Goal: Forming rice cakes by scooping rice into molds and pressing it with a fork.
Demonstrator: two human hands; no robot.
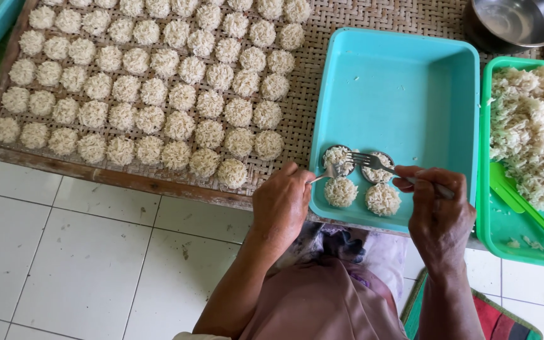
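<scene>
L hand closed on thin handle of a small round mould packed w/ rice, sitting at near-left corner of turquoise tray, tight to its rim. R hand grips a fork, tines over a 2nd round mould just beside the first. 2 finished rice rounds lie against tray's near edge; rest of tray is bare, w/ room toward far side. Woven mat to the L holds approx 60 rice pucks in rows, w/ a bare strip on its R side. Green tray at R: 1 rice heap, 1 green scoop. 1 metal bowl top R.
</scene>
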